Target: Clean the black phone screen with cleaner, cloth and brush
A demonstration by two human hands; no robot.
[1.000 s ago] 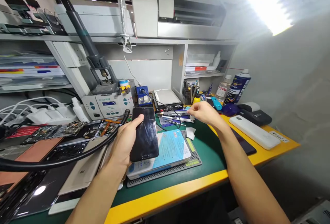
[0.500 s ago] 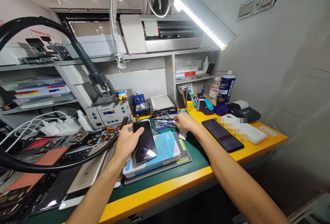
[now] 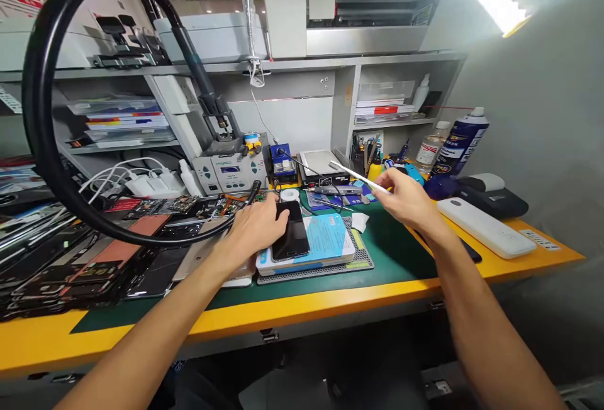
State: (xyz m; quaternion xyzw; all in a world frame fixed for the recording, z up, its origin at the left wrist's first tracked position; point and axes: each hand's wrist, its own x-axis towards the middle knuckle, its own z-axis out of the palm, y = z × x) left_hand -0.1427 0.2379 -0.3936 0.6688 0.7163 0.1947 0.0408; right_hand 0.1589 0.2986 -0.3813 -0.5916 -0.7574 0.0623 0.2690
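Observation:
My left hand [image 3: 257, 224] rests at the upper left side of a black phone [image 3: 291, 234], its thumb over the phone's edge and its fingers round the top corner. The phone lies on a blue and white box [image 3: 330, 239]. Above the green mat [image 3: 391, 253], to the right of the box, my right hand [image 3: 399, 193] pinches a thin white stick-like tool [image 3: 353, 174] that points up and left. Beneath the box is a grey perforated pad [image 3: 364, 256]. A crumpled white tissue [image 3: 360, 222] sits by the pad's upper right corner.
A thick black hose [image 3: 42, 114] loops across the left side, over stacked phone parts [image 3: 89, 271]. Behind stand a grey soldering station [image 3: 231, 174] and a yellow bottle [image 3: 375, 168]. At the right are a blue spray can [image 3: 460, 143] and a white power bank [image 3: 486, 227].
My right hand has lifted from the items behind the box, now holding the white tool. My left hand has shifted toward the phone's top corner, and the phone lies straighter. The view has turned.

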